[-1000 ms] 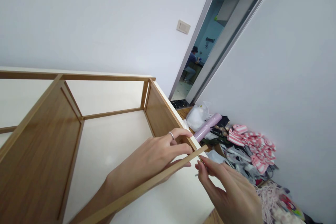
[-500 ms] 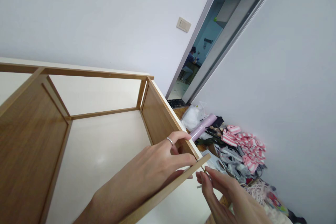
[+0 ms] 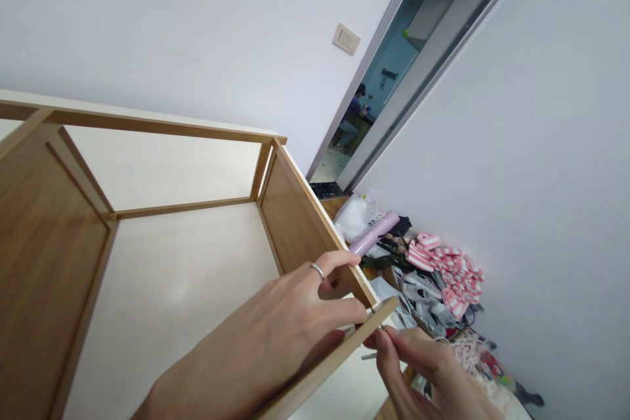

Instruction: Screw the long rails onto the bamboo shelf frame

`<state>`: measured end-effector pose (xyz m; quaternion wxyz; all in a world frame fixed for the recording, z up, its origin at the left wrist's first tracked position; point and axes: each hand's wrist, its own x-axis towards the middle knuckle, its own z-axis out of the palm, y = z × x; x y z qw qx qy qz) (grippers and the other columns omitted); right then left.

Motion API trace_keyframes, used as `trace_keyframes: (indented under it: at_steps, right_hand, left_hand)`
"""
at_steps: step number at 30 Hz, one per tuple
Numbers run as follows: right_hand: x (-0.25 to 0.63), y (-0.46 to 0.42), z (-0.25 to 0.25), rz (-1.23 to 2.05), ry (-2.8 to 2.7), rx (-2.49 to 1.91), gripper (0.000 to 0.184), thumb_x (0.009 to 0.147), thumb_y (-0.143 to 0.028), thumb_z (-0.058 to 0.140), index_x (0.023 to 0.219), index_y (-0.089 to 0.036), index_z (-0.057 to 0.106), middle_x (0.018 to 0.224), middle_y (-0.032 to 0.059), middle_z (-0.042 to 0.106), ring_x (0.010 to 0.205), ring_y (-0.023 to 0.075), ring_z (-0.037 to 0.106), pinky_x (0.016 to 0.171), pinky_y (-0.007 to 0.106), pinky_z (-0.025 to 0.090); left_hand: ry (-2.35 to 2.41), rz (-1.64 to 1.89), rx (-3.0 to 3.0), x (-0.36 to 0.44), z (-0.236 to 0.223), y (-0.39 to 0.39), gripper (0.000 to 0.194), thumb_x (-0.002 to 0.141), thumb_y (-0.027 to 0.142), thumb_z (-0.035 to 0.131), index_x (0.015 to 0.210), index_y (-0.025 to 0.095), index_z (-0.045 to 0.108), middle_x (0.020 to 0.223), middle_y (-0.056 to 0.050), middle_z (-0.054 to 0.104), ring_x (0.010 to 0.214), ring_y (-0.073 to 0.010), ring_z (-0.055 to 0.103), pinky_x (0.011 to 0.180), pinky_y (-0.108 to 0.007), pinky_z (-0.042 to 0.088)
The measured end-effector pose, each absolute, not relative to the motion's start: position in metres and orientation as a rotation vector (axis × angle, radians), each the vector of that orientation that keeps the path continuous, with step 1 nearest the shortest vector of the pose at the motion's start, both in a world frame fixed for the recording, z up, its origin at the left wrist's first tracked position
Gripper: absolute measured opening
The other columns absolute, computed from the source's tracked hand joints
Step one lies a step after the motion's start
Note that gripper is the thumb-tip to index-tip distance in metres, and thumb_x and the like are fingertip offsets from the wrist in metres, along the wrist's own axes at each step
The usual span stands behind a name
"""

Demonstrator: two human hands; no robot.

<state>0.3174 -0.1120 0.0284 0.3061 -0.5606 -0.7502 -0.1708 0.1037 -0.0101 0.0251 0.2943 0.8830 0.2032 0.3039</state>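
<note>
A wooden frame with brown panels stands on a white surface, and its pale front rail (image 3: 339, 362) meets the top of the right side panel (image 3: 301, 200) at the near corner. My left hand (image 3: 290, 315), with a ring on one finger, is closed around this corner. One finger lies over the panel's top edge, others press against the rail, and the thumb is mostly hidden. Just outside the rail end, my right hand (image 3: 418, 361) pinches a small metal bolt (image 3: 382, 326) at the rail. A short grey metal rod (image 3: 369, 356) sticks out below those fingertips.
Beyond the frame, the floor holds plastic bags (image 3: 355, 216), a lilac roll (image 3: 375, 233), pink-striped cloth (image 3: 450, 269) and other clutter. A light switch (image 3: 346, 39) is on the wall beside a doorway (image 3: 378, 72), through which a seated person (image 3: 352, 118) shows.
The view has shifted slightly, so the frame appears a little farther left. My right fingers have closed in nearer to the rail around the bolt. My left hand keeps its hold.
</note>
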Motion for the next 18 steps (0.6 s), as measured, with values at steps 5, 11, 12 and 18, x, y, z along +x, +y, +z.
trace_keyframes:
  at_steps: [5,11,12,18]
  right_hand:
    - [0.313,-0.111,0.029,-0.515,-1.964,-1.456,0.006,0.097,-0.02,0.066,0.094,-0.024,0.067,0.066,-0.0027,0.076,0.049,0.0134,0.071,0.051,0.019,0.058]
    - [0.307,-0.115,0.026,-0.462,-1.887,-1.511,0.005,0.1,-0.022,0.065,0.098,-0.026,0.064,0.071,-0.0037,0.076,0.053,0.0134,0.071,0.058,0.021,0.06]
    - [0.307,-0.115,0.025,-0.46,-1.867,-1.509,0.006,0.1,-0.022,0.066,0.098,-0.026,0.064,0.072,-0.0036,0.077,0.054,0.0132,0.072,0.059,0.021,0.06]
    - [0.306,-0.111,0.019,-0.436,-1.852,-1.382,0.011,0.096,-0.013,0.071,0.1,-0.023,0.066,0.079,-0.0017,0.078,0.063,0.0118,0.075,0.064,0.019,0.06]
  left_hand:
    - [0.51,0.905,2.383,0.104,0.021,-0.009,0.025,0.098,0.013,0.062,0.109,0.032,0.073,0.141,-0.004,0.062,0.114,-0.0209,0.071,0.081,-0.025,0.063]
    - [0.535,0.927,2.47,0.106,0.02,-0.01,0.018,0.096,0.015,0.062,0.107,0.028,0.068,0.142,-0.006,0.061,0.105,-0.0194,0.072,0.079,-0.026,0.061]
    - [0.558,0.955,2.48,0.109,0.019,-0.01,0.019,0.094,0.014,0.063,0.107,0.027,0.066,0.142,-0.006,0.061,0.103,-0.0194,0.072,0.082,-0.028,0.061]
    - [0.453,1.365,2.476,0.134,0.002,-0.001,0.034,0.083,0.011,0.065,0.113,0.023,0.058,0.115,-0.005,0.074,0.109,-0.0237,0.067,0.099,-0.04,0.054]
